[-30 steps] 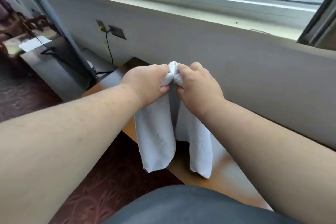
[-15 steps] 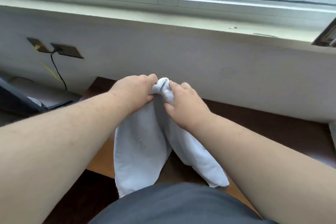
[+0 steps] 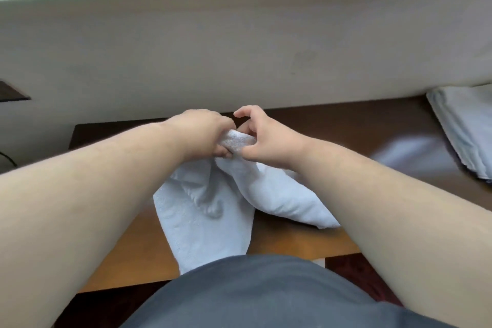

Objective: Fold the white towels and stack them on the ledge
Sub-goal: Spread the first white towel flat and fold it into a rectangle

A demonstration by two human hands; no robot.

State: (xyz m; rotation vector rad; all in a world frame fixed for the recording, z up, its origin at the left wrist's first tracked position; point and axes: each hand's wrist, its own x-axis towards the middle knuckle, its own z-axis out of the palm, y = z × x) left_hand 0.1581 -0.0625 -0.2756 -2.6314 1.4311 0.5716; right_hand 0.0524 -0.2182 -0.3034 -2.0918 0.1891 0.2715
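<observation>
White towel (image 3: 213,210) droops mid-frame onto the brown surface (image 3: 346,125); left hand (image 3: 199,133) and right hand (image 3: 262,136) pinch its bunched top, fingers curled. Probably best to line up the corners first.

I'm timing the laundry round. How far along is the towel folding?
Done: some white cloth, seemingly folded, lies at the ledge's right end. In hand: left hand and right hand grip one bunched, unfolded towel. Left: folding and stacking it.
</observation>
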